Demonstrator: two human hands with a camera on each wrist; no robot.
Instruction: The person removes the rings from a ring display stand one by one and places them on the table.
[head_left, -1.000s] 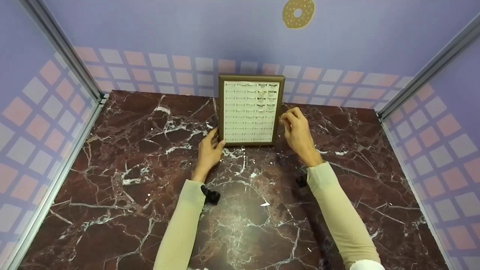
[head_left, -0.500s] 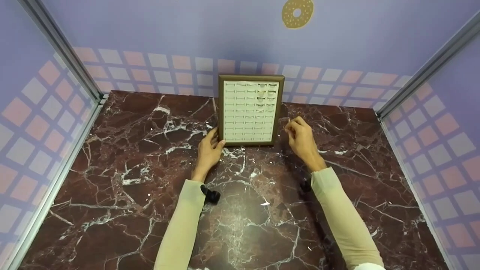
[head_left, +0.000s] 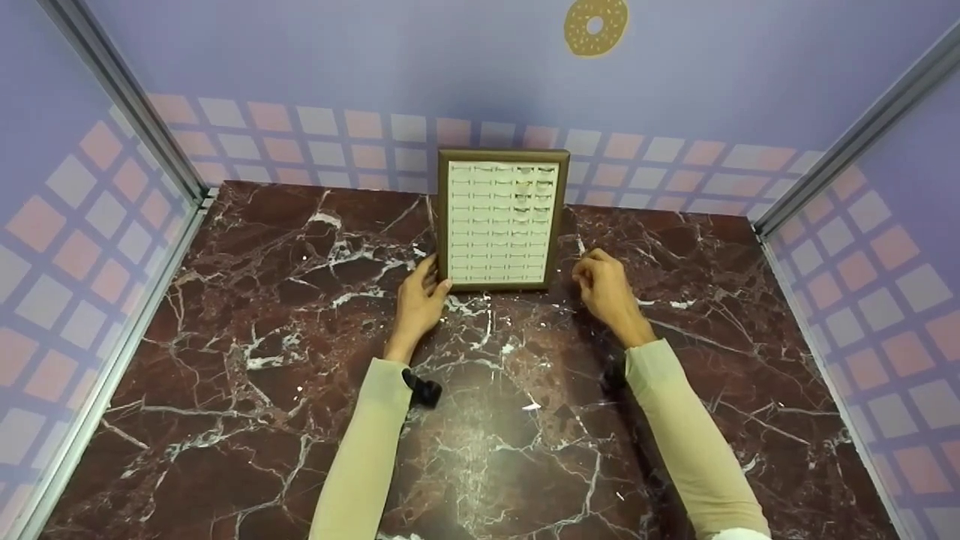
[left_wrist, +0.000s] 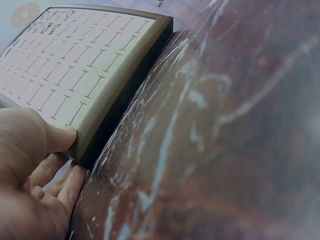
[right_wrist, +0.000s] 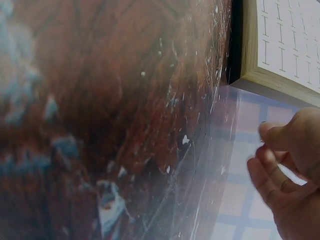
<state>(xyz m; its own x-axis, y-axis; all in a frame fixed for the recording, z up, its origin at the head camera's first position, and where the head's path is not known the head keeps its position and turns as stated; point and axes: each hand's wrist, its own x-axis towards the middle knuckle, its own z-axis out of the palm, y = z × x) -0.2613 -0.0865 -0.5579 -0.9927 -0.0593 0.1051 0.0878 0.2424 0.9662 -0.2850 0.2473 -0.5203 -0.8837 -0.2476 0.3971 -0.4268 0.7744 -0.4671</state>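
A brown-framed ring display board [head_left: 487, 262] stands tilted back near the rear wall, its white face marked with rows of slots. Small rings [head_left: 523, 184] sit in its upper right slots. Around the lower left corner my left hand [head_left: 418, 300] holds the frame, thumb on the front and fingers behind and underneath, as the left wrist view also shows. Off the board's right side is my right hand [head_left: 606, 289], fingers curled. Its thumb and index finger pinch a tiny ring [right_wrist: 261, 144], mostly hidden by the fingertips.
The dark red marble tabletop [head_left: 262, 450] has white veins and stretches out on both sides of the board. Purple panels with pink and white squares [head_left: 367, 157] close off the back and both sides, joined by metal corner posts [head_left: 124, 90].
My right hand has drawn away from the board's right edge, coming lower and slightly to the right. The left hand and the board stay where they were.
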